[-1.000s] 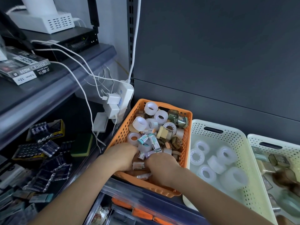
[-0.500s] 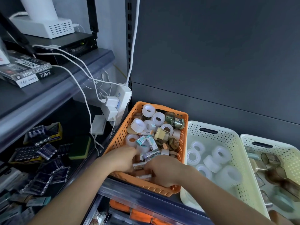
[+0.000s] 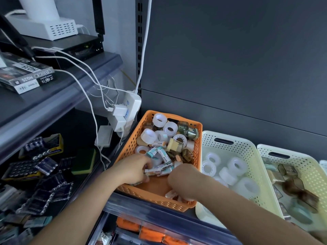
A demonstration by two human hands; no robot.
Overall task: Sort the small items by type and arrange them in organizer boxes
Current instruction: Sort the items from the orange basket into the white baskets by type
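Observation:
An orange perforated basket (image 3: 129, 147) on the shelf holds mixed items: white tape rolls (image 3: 170, 128), small teal-and-white packs (image 3: 163, 154) and brown and green tape dispensers (image 3: 187, 131). My left hand (image 3: 131, 169) is inside its near left part, fingers curled on a bunch of the small packs (image 3: 159, 169). My right hand (image 3: 184, 181) is in the near right corner, closed over small white pieces (image 3: 170, 194). A cream basket (image 3: 228, 144) to the right holds only white tape rolls (image 3: 236, 165). A second cream basket (image 3: 281, 152) further right holds dispensers.
A white power strip with chargers (image 3: 127, 110) and loose cables hangs just left of the orange basket. The lower left shelf holds battery packs (image 3: 35, 167) and a green sponge (image 3: 85, 161). A dark back panel rises behind the baskets. Orange packets (image 3: 150, 232) lie below.
My hands have spread apart: the right hand slid toward the near right corner, baring the basket floor between them. The left hand now gathers several small packs.

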